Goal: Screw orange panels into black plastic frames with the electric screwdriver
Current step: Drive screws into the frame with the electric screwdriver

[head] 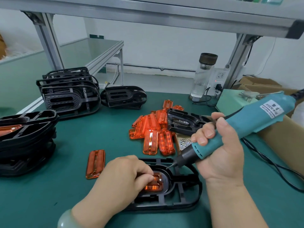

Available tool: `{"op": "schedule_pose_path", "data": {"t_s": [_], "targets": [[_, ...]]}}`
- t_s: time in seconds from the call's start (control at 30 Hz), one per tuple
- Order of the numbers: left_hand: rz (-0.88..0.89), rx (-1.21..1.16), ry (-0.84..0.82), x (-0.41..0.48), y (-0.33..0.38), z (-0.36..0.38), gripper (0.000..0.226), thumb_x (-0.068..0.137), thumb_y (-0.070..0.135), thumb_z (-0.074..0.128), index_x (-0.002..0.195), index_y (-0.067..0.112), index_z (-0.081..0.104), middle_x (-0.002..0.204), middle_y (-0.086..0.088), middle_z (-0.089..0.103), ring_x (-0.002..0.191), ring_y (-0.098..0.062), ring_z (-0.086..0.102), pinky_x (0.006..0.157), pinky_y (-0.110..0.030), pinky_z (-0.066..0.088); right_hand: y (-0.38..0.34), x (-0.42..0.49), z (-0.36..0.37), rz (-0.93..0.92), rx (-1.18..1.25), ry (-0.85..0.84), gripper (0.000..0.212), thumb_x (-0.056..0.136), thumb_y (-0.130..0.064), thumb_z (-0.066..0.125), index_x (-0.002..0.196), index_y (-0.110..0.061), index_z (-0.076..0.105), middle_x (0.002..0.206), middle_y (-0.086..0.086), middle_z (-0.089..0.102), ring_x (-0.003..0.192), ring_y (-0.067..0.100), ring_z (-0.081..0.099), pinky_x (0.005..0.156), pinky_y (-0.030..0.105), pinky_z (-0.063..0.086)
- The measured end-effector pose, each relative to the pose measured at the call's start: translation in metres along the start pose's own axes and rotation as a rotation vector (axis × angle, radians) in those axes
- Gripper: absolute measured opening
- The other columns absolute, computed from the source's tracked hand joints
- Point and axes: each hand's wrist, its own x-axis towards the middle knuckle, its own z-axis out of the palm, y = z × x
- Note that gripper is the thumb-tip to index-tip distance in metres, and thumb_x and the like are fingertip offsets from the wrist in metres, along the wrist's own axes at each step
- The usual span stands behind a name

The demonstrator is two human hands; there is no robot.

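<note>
A black plastic frame lies flat on the green mat near me, with an orange panel seated in its middle. My left hand rests over the panel, fingertips pinching a small screw at the panel's top. My right hand grips the teal electric screwdriver, tilted, its bit tip hovering just above the frame's upper edge, right of the left fingers. A single loose orange panel lies left of the frame.
A heap of orange panels sits mid-table beside a box of screws and one black frame. Stacks of black frames stand at far left and near left. A glass bottle, a power strip and the screwdriver's cable are at right.
</note>
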Motion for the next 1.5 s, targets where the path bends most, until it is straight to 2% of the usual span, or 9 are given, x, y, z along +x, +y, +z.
{"op": "schedule_pose_path", "data": {"t_s": [0.13, 0.3, 0.57, 0.67, 0.77, 0.9, 1.0, 1.33, 1.5], "targets": [[-0.013, -0.106, 0.086, 0.007, 0.006, -0.010, 0.012, 0.081, 0.039, 0.063, 0.073, 0.048, 0.065, 0.080, 0.026, 0.062, 0.083, 0.006, 0.058, 0.072, -0.008, 0.042, -0.008, 0.004, -0.008, -0.033, 0.018, 0.039, 0.010, 0.083, -0.023, 0.052, 0.090, -0.020, 0.057, 0.055, -0.007, 0.045, 0.043, 0.008, 0.043, 0.052, 0.020, 0.042], [0.071, -0.126, 0.141, 0.043, 0.027, -0.015, 0.018, 0.087, 0.030, 0.060, 0.101, 0.039, 0.068, 0.082, 0.036, 0.061, 0.084, 0.017, 0.055, 0.073, 0.004, 0.036, -0.012, 0.007, -0.013, -0.062, 0.018, 0.066, 0.010, 0.083, -0.022, 0.051, 0.088, -0.020, 0.059, 0.054, -0.007, 0.045, 0.042, 0.008, 0.043, 0.053, 0.019, 0.042], [0.329, 0.130, -0.112, 0.114, 0.064, 0.009, 0.030, 0.094, 0.020, 0.051, 0.121, 0.026, 0.062, 0.113, 0.005, 0.067, 0.103, -0.014, 0.059, 0.086, -0.024, 0.043, -0.011, 0.010, -0.017, -0.060, 0.023, 0.050, 0.011, 0.083, -0.021, 0.050, 0.088, -0.020, 0.060, 0.054, -0.006, 0.044, 0.042, 0.009, 0.043, 0.053, 0.019, 0.043], [0.333, 0.217, -0.255, 0.129, 0.070, 0.016, 0.028, 0.092, 0.012, 0.050, 0.115, 0.021, 0.063, 0.099, -0.003, 0.067, 0.095, -0.022, 0.059, 0.077, -0.029, 0.042, -0.010, 0.010, -0.016, -0.058, 0.022, 0.039, 0.012, 0.083, -0.021, 0.049, 0.087, -0.020, 0.060, 0.053, -0.006, 0.045, 0.041, 0.008, 0.043, 0.052, 0.019, 0.043], [0.335, 0.332, -0.336, 0.136, 0.077, 0.019, 0.018, 0.088, 0.004, 0.052, 0.087, 0.020, 0.059, 0.075, 0.000, 0.052, 0.082, -0.027, 0.057, 0.070, -0.034, 0.044, -0.009, 0.009, -0.016, -0.058, 0.010, 0.035, 0.012, 0.083, -0.021, 0.049, 0.086, -0.020, 0.061, 0.053, -0.006, 0.044, 0.041, 0.008, 0.043, 0.052, 0.019, 0.042], [0.349, 0.509, -0.449, 0.140, 0.090, 0.018, 0.013, 0.084, 0.004, 0.058, 0.093, 0.013, 0.059, 0.094, -0.007, 0.063, 0.093, -0.030, 0.061, 0.084, -0.042, 0.050, -0.008, 0.009, -0.014, -0.061, -0.015, 0.040, 0.013, 0.083, -0.021, 0.048, 0.086, -0.020, 0.061, 0.053, -0.006, 0.043, 0.040, 0.009, 0.042, 0.052, 0.019, 0.042], [0.265, 0.495, -0.522, 0.142, 0.098, 0.019, 0.007, 0.089, 0.005, 0.051, 0.087, 0.011, 0.056, 0.087, -0.007, 0.056, 0.088, -0.030, 0.056, 0.083, -0.040, 0.047, -0.009, 0.009, -0.015, -0.062, -0.024, 0.046, 0.014, 0.083, -0.021, 0.048, 0.084, -0.020, 0.061, 0.052, -0.006, 0.042, 0.040, 0.009, 0.042, 0.052, 0.019, 0.042], [0.313, 0.498, -0.478, 0.147, 0.092, 0.023, 0.010, 0.085, 0.004, 0.053, 0.079, 0.011, 0.053, 0.075, -0.003, 0.050, 0.079, -0.029, 0.054, 0.079, -0.040, 0.051, -0.009, 0.010, -0.015, -0.047, -0.009, 0.048, 0.017, 0.082, -0.022, 0.048, 0.081, -0.023, 0.064, 0.053, -0.007, 0.043, 0.040, 0.008, 0.042, 0.051, 0.020, 0.043], [0.335, 0.460, -0.356, 0.143, 0.083, 0.030, 0.014, 0.084, 0.005, 0.054, 0.094, 0.007, 0.064, 0.097, -0.012, 0.065, 0.091, -0.033, 0.061, 0.079, -0.041, 0.052, -0.009, 0.010, -0.015, -0.047, -0.004, 0.047, 0.016, 0.082, -0.021, 0.048, 0.081, -0.022, 0.064, 0.052, -0.006, 0.043, 0.040, 0.009, 0.042, 0.051, 0.020, 0.042]]}}
